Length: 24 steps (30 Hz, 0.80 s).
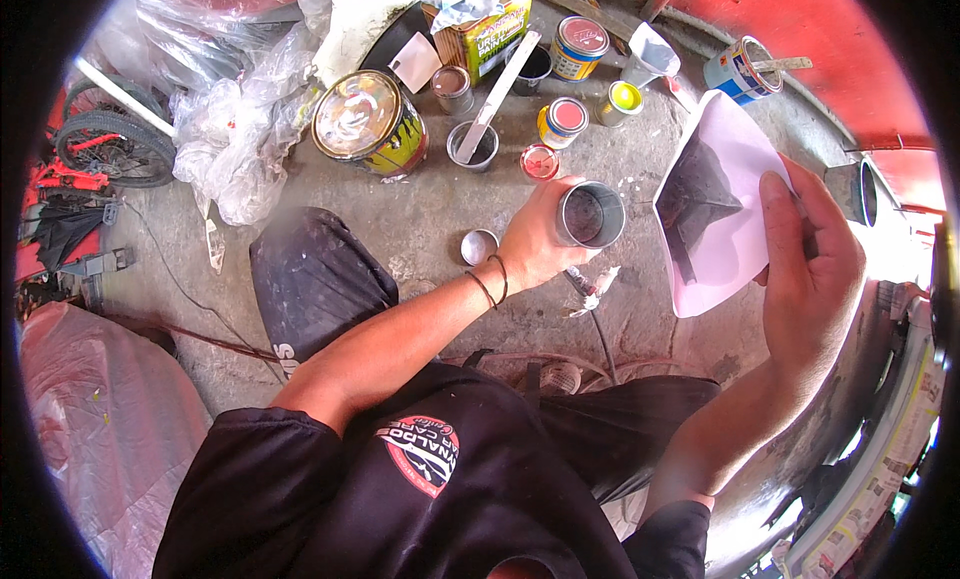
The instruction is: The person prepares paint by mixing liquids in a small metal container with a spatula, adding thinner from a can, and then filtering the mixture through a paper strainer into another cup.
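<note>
My left hand (533, 237) is wrapped round a grey metal cup (592, 216), its round mouth facing up and its inside dark. To the right, my right hand (818, 254) pinches the edge of a paper paint strainer (735, 249) between thumb and fingers. The strainer is pale, with a dark mesh part, and is held up off the floor, apart from the cup. Next to my left hand a small round lid (479, 246) lies on the concrete. Beyond it stands a plastic cup (472, 159) with a flat mixing stick (497, 101) leaning in it.
A large paint can (357, 116) stands ahead left, near a rectangular thinner tin (490, 34). Several smaller cans, among them a yellow-topped one (622, 101), stand ahead. An open can with a stick (740, 74) is far right. Crumpled plastic sheeting (240, 129) and a hose (603, 344) lie about.
</note>
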Tool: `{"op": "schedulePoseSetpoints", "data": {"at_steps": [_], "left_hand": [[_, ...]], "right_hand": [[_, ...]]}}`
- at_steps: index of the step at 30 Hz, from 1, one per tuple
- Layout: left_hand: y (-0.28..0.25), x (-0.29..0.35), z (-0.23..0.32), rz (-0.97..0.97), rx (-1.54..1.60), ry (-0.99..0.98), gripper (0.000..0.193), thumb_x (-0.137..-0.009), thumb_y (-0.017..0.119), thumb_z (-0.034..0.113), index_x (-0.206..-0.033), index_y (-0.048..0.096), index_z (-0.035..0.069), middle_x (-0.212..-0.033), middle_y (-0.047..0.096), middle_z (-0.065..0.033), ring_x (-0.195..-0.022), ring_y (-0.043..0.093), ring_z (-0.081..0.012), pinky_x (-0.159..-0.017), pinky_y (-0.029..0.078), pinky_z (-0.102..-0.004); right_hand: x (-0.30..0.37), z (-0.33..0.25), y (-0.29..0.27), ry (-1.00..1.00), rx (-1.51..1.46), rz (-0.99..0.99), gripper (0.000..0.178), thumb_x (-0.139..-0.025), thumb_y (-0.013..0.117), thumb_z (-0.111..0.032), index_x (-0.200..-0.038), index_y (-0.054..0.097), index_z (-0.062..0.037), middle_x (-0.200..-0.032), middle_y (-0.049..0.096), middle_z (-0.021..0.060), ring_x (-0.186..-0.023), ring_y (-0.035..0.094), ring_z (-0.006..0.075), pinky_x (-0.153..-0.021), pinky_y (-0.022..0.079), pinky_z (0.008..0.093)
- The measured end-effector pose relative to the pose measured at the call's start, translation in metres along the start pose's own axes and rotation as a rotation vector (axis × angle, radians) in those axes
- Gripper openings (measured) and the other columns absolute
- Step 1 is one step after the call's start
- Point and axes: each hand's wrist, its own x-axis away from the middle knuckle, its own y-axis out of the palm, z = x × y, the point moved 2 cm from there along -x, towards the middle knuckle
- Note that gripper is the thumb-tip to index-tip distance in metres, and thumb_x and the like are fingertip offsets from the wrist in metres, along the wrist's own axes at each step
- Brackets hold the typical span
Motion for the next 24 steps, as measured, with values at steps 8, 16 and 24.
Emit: {"op": "schedulePoseSetpoints", "data": {"at_steps": [8,16,24], "left_hand": [[0.002,0.002,0.0,0.021,0.012,0.036,0.088,-0.074,0.097,0.017,-0.15,0.053,0.008,-0.142,0.063,-0.0164,-0.137,0.062,-0.0361,-0.117,0.049,-0.0442],[0.004,-0.011,-0.003,-0.015,0.043,0.041,0.086,-0.076,0.095,0.026,-0.149,0.055,0.006,-0.139,0.065,-0.0183,-0.134,0.064,-0.037,-0.115,0.05,-0.0454],[0.002,-0.013,0.003,0.004,0.099,0.018,0.089,-0.073,0.093,0.029,-0.149,0.055,0.004,-0.141,0.065,-0.0223,-0.136,0.062,-0.0401,-0.117,0.048,-0.0471]], "right_hand": [[0.001,-0.005,-0.003,-0.035,0.03,-0.013,0.023,-0.109,0.073,-0.017,-0.124,0.081,-0.001,-0.085,0.076,0.001,-0.068,0.062,0.0054,-0.058,0.047,0.0236],[-0.006,0.039,0.05,0.083,0.043,-0.238,0.023,-0.106,0.071,-0.016,-0.123,0.081,-0.0043,-0.071,0.071,0.0088,-0.061,0.065,0.0087,-0.06,0.052,0.0298],[-0.01,0.067,0.072,0.17,-0.027,-0.349,0.021,-0.107,0.068,-0.016,-0.121,0.079,-0.005,-0.074,0.071,0.0095,-0.062,0.069,0.0127,-0.062,0.056,0.0321]]}}
